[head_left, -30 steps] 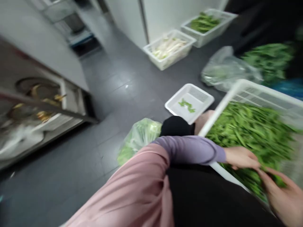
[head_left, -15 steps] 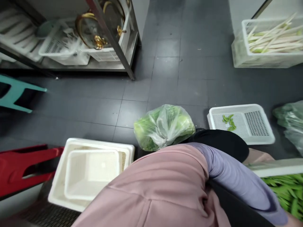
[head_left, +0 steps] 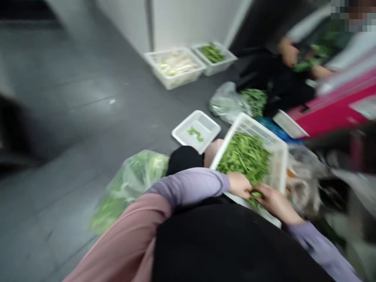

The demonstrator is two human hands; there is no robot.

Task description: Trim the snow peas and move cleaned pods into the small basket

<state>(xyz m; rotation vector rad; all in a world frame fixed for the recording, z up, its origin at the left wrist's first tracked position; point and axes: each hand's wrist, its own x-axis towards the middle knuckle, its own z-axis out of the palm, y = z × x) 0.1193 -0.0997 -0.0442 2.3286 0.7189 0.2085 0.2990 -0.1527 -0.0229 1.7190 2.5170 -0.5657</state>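
Note:
A white basket (head_left: 225, 154) heaped with green pea pods (head_left: 245, 156) stands tilted in view close before me. Over its near edge my left hand (head_left: 239, 185) and my right hand (head_left: 272, 199) meet, fingertips almost touching. Both are closed in a pinch. A green pea pod (head_left: 257, 194) shows between the fingers, gripped by the right hand and seemingly by the left too, though blur softens the detail. Just past my knee, a shallow white tray (head_left: 210, 131) on the floor has a few pods (head_left: 195, 134) in it.
A clear bag of green vegetables (head_left: 141, 172) lies at my left. Farther off stand a basket of pale stalks (head_left: 176, 64) and one of green pods (head_left: 213, 53). Another person's hand (head_left: 289, 53) handles greens at upper right, near a bag (head_left: 227, 103) and a pink panel (head_left: 331, 109).
The view has swung right, away from the shelf and stools. Both hands and the full pod basket are now in sight; earlier the hands were out of frame.

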